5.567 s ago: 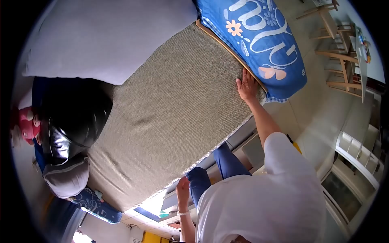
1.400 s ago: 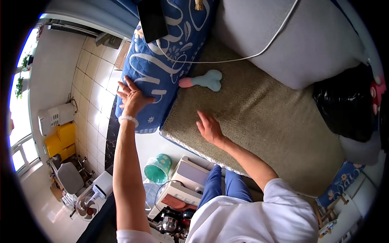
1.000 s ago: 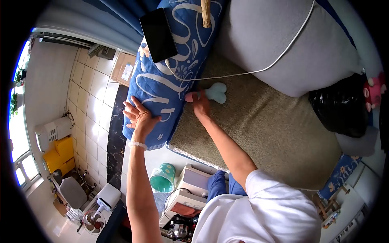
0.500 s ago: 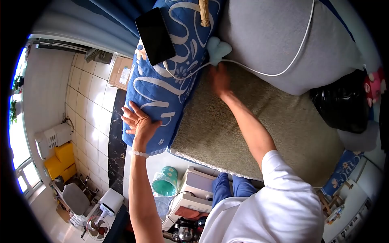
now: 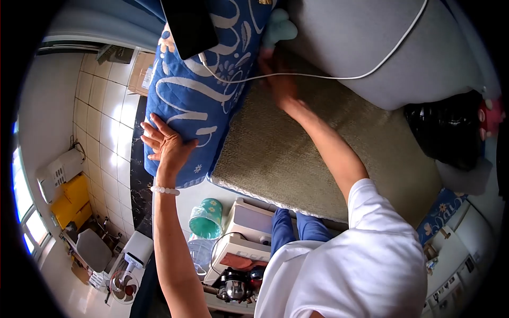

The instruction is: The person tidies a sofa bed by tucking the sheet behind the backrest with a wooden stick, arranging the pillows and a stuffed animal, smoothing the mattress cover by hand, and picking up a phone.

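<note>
My left hand [image 5: 168, 150] lies with fingers spread on the blue quilted cover [image 5: 183, 98], which has white loops and flowers. My right hand [image 5: 280, 87] is at the seam between that cover and the brown-green plush mat [image 5: 313, 153]. Its fingers are blurred and shadowed, so their grip is unclear. Just beyond them sits a pale blue plush piece [image 5: 280, 26], with a pinkish part below it. The white charging cable [image 5: 318, 77] crosses over my right hand and plugs into a black-screened tablet or phone [image 5: 191, 26] on the cover.
A big grey cushion [image 5: 366, 47] lies at the far side, with a black plastic bag [image 5: 445, 132] beside it. Below the bed edge stand a green bin [image 5: 205, 220] and white boxy units [image 5: 241, 254]. A fan [image 5: 125, 286] stands at lower left.
The view has shifted, so most things sit further left and up. My right hand has moved farther in, under the cable, and the pale blue plush sits farther away. My left hand stays spread.
</note>
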The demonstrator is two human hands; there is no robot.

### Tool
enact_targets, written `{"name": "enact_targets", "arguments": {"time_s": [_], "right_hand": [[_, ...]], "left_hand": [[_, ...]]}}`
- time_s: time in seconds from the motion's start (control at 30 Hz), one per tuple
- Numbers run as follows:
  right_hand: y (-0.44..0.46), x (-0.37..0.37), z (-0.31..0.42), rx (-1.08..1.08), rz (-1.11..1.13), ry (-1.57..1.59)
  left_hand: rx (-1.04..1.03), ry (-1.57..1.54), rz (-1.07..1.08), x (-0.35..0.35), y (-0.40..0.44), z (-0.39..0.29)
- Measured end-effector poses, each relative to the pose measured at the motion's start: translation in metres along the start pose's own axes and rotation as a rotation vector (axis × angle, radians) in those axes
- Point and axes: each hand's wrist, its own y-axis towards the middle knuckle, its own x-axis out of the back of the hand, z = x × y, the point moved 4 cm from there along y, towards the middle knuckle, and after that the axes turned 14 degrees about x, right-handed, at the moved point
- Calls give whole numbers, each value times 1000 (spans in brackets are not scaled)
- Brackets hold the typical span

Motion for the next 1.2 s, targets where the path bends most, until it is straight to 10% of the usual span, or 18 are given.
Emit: {"name": "enact_targets", "arguments": {"time_s": [0.1, 0.37, 0.47, 0.63, 0.83, 0.9, 1.0, 1.2], "right_hand": [[-81, 27, 27, 362, 171, -660], [-180, 171, -123, -121, -250, -686], [-156, 161, -120, -271, -138, -1157], [-109, 20, -27, -54, 244, -969], [-107, 57, -42, 144, 231, -827], [-96, 97, -88, 94, -158, -713], [-74, 74, -85, 15, 21, -1145], [-58, -36, 9, 240, 174, -703]], "left_hand": [[-7, 1, 22, 0, 1, 0], [-44, 25, -19, -3, 2, 0], [-37, 14, -24, -2, 1, 0], [-29, 12, -14, -5, 4, 3], [-24, -13, -20, -5, 3, 2], [-25, -14, -18, -6, 4, 4], [-24, -29, -51, -5, 1, 1], [-40, -34, -49, -4, 1, 2]]}}
